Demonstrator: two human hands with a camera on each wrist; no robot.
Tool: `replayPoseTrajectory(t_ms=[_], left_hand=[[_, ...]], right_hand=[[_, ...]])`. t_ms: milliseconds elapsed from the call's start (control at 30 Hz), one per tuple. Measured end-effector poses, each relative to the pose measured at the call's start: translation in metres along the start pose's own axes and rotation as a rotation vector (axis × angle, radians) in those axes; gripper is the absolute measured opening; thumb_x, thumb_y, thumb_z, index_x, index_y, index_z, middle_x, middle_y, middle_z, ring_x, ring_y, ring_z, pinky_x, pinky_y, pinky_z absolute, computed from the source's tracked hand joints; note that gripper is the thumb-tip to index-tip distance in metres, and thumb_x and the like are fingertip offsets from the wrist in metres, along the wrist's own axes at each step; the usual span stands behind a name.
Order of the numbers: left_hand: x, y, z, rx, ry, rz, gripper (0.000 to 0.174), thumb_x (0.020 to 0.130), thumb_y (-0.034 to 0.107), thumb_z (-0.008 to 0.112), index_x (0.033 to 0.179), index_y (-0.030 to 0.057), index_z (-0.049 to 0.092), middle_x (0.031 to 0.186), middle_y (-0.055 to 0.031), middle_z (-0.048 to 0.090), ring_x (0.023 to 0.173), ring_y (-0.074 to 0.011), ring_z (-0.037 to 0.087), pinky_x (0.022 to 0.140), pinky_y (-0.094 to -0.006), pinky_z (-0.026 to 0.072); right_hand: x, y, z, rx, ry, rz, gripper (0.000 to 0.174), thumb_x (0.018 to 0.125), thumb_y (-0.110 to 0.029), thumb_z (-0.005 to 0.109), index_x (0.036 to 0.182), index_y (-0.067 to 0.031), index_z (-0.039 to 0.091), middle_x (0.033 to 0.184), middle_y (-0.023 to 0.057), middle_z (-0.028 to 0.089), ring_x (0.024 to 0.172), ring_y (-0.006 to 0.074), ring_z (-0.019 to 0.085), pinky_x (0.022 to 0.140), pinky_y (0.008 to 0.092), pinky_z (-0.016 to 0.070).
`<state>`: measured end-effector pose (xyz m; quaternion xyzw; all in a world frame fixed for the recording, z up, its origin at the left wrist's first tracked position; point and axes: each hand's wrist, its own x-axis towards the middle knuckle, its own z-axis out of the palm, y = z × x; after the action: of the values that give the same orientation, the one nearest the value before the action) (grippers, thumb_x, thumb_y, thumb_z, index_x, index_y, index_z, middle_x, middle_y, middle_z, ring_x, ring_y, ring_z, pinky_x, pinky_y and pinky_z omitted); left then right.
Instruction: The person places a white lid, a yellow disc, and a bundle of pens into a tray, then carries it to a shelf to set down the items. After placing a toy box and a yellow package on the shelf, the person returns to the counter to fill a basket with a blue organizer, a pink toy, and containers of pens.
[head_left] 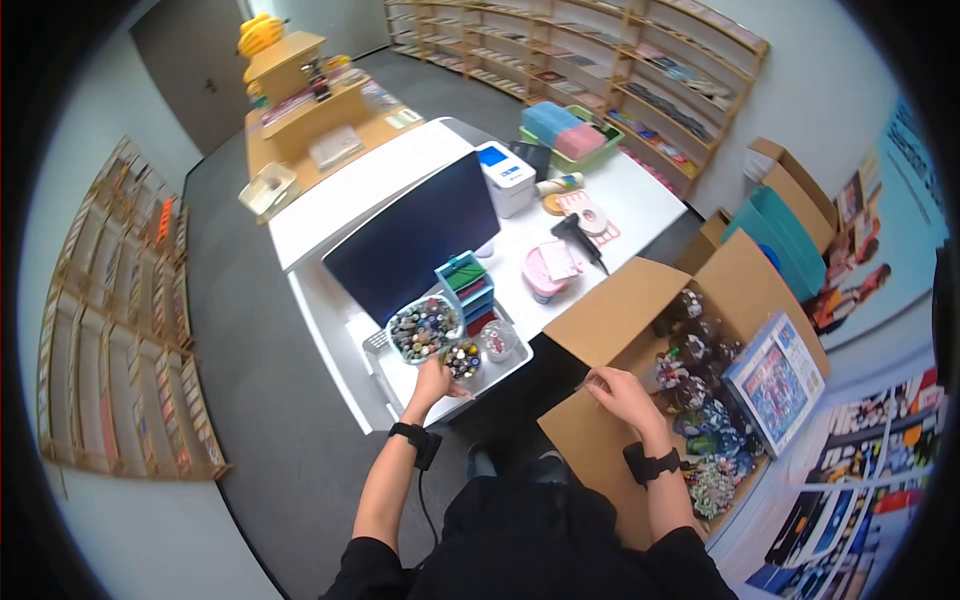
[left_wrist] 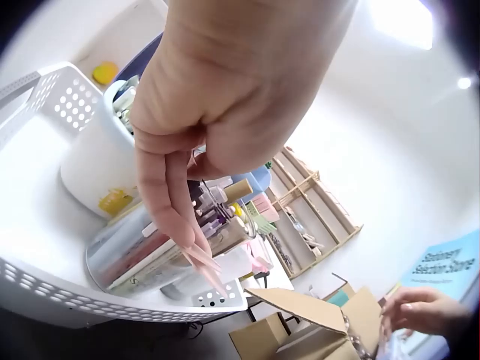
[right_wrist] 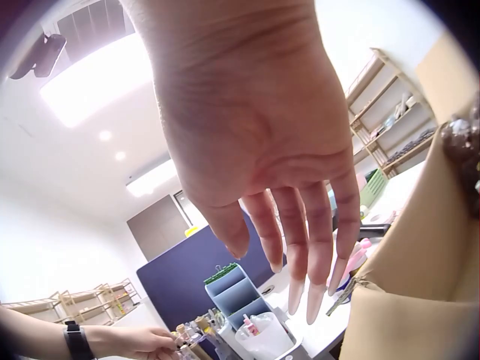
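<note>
My left hand [head_left: 435,385] is at the clear cup of pens [head_left: 463,358] in the white basket on the desk. In the left wrist view its fingers [left_wrist: 166,196] bend down over the outside of the clear cup [left_wrist: 135,259], gripping it near the rim; the thumb tip is hidden. Beside it stands a wider white tub of pens [head_left: 425,328]. My right hand [head_left: 622,395] hangs over the flap of the cardboard box [head_left: 590,430], its fingers loosely extended and holding nothing in the right wrist view.
The white basket [head_left: 405,398] also holds a blue tiered organizer [head_left: 470,290] and a clear cup [head_left: 497,340]. A monitor [head_left: 410,235] stands behind. Inside the box are several wrapped bundles [head_left: 715,430] and a flat boxed set [head_left: 775,380]. A pink tub [head_left: 545,270] and a black scanner [head_left: 580,240] lie on the desk.
</note>
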<state>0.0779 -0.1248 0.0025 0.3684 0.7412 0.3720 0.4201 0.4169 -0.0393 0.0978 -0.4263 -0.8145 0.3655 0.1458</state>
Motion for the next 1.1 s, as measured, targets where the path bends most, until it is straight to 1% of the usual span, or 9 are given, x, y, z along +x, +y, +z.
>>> replayPoseTrajectory(t_ms=[167, 233, 267, 300, 500, 700, 867, 967, 1100], left_hand=[[0.005, 0.003, 0.007, -0.131, -0.093, 0.07, 0.033, 0.085, -0.005, 0.028, 0.114, -0.0141, 0.04, 0.065, -0.0259, 0.06, 0.056, -0.0333, 0.066, 0.045, -0.0375, 0.0586], [0.004, 0.004, 0.004, 0.077, -0.04, 0.098, 0.033, 0.086, 0.001, 0.034, 0.115, -0.0122, 0.044, 0.066, -0.0275, 0.061, 0.056, -0.0358, 0.066, 0.049, -0.041, 0.0573], [0.039, -0.06, -0.001, 0.653, 0.085, 0.41, 0.031, 0.086, 0.01, 0.042, 0.11, -0.0091, 0.048, 0.069, -0.0275, 0.062, 0.058, -0.0393, 0.064, 0.056, -0.0456, 0.0541], [0.025, -0.032, 0.0, 0.651, 0.149, 0.247, 0.03, 0.086, 0.02, 0.049, 0.103, -0.0052, 0.051, 0.07, -0.0257, 0.063, 0.061, -0.0414, 0.062, 0.06, -0.0481, 0.0502], [-0.003, 0.102, 0.009, 0.925, 0.423, 0.434, 0.024, 0.084, 0.018, 0.054, 0.098, -0.001, 0.052, 0.064, -0.0212, 0.062, 0.059, -0.039, 0.062, 0.057, -0.0472, 0.0493], [0.0, 0.174, 0.146, 0.61, -0.119, 0.968, 0.027, 0.08, 0.013, 0.056, 0.104, 0.0008, 0.054, 0.078, -0.0215, 0.064, 0.069, -0.0372, 0.063, 0.059, -0.0449, 0.0502], [-0.004, 0.184, 0.289, 0.981, -0.346, 1.005, 0.047, 0.074, 0.021, 0.065, 0.109, -0.0076, 0.052, 0.08, -0.017, 0.067, 0.073, -0.0358, 0.065, 0.065, -0.0426, 0.0533], [-0.003, 0.181, 0.344, 1.07, -0.506, 0.746, 0.063, 0.07, 0.03, 0.07, 0.112, -0.0113, 0.049, 0.087, -0.0184, 0.067, 0.082, -0.0345, 0.066, 0.073, -0.0424, 0.0538], [0.05, 0.124, 0.393, 1.158, -0.837, 0.431, 0.066, 0.061, 0.053, 0.073, 0.111, 0.0104, 0.064, 0.111, -0.0098, 0.065, 0.103, -0.0279, 0.062, 0.086, -0.0385, 0.0496]], right_hand=[[-0.03, 0.018, -0.023, -0.006, 0.085, 0.148, 0.019, 0.082, -0.016, 0.06, 0.092, 0.0, 0.06, 0.078, 0.016, 0.063, 0.075, 0.0291, 0.062, 0.067, 0.0366, 0.0488], [-0.045, 0.032, -0.027, -0.06, 0.158, 0.135, 0.02, 0.082, -0.016, 0.061, 0.093, 0.0, 0.06, 0.078, 0.0155, 0.063, 0.073, 0.0279, 0.063, 0.066, 0.0361, 0.0489], [-0.053, 0.039, -0.03, -0.053, 0.173, 0.152, 0.02, 0.082, -0.016, 0.061, 0.093, 0.0, 0.06, 0.078, 0.0155, 0.063, 0.073, 0.0279, 0.063, 0.066, 0.0361, 0.0489], [-0.062, 0.047, -0.034, -0.016, 0.188, 0.189, 0.02, 0.082, -0.016, 0.061, 0.093, 0.0001, 0.06, 0.078, 0.0151, 0.064, 0.072, 0.0269, 0.063, 0.065, 0.0358, 0.0489], [-0.119, 0.094, -0.048, 0.044, 0.338, 0.334, 0.022, 0.082, -0.016, 0.062, 0.096, 0.0006, 0.06, 0.076, 0.014, 0.064, 0.067, 0.0245, 0.063, 0.064, 0.0342, 0.0491], [-0.165, 0.104, -0.063, 0.049, 0.435, 0.441, 0.021, 0.082, -0.014, 0.061, 0.096, 0.002, 0.059, 0.076, 0.0141, 0.064, 0.066, 0.0247, 0.062, 0.063, 0.0347, 0.0485], [-0.196, 0.119, -0.069, 0.144, 0.513, 0.486, 0.022, 0.084, -0.013, 0.059, 0.1, 0.0022, 0.058, 0.077, 0.0143, 0.063, 0.065, 0.0242, 0.062, 0.062, 0.0343, 0.0482], [-0.215, 0.124, -0.076, 0.165, 0.566, 0.49, 0.022, 0.084, -0.012, 0.059, 0.101, 0.0021, 0.058, 0.077, 0.014, 0.063, 0.066, 0.0234, 0.062, 0.063, 0.0335, 0.0485], [-0.23, 0.129, -0.084, 0.188, 0.59, 0.501, 0.022, 0.084, -0.01, 0.059, 0.102, 0.0021, 0.057, 0.077, 0.0141, 0.062, 0.068, 0.0231, 0.063, 0.064, 0.0338, 0.0491]])
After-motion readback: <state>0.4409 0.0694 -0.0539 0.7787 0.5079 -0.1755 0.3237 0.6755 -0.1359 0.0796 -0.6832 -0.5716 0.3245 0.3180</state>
